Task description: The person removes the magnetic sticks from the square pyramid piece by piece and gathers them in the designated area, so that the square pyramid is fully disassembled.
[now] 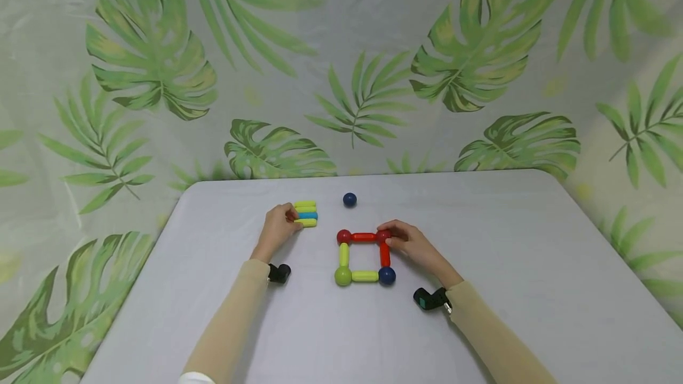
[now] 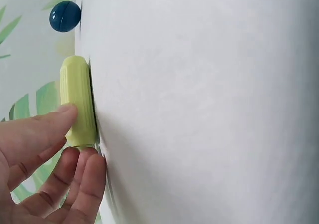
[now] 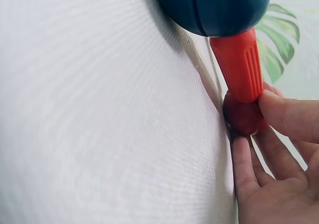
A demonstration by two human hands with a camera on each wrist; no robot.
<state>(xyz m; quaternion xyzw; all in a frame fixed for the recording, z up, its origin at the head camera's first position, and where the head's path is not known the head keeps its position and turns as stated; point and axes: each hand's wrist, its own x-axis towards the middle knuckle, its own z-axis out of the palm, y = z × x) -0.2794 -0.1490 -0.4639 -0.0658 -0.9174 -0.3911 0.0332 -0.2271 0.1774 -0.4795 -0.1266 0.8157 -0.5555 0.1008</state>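
Note:
A square of magnetic-looking rods and balls lies on the white table. Its far side is a red rod (image 1: 364, 237) between two red balls, and a second red rod (image 3: 239, 64) runs down the right to a blue ball (image 1: 386, 276). My right hand (image 1: 413, 245) holds the far right red ball (image 3: 241, 114) with thumb and fingers. To the left, my left hand (image 1: 280, 224) pinches the nearest yellow-green rod (image 2: 77, 102) near its left end, thumb on its side. That rod lies in a row beside a blue rod (image 1: 307, 216) and two more yellow-green ones.
A loose dark blue ball (image 1: 350, 200) sits beyond the square. A green ball (image 1: 343, 276) forms the near left corner, joined by yellow-green rods (image 1: 365, 276). Leaf-patterned cloth (image 1: 363, 99) hangs behind the table (image 1: 331, 336).

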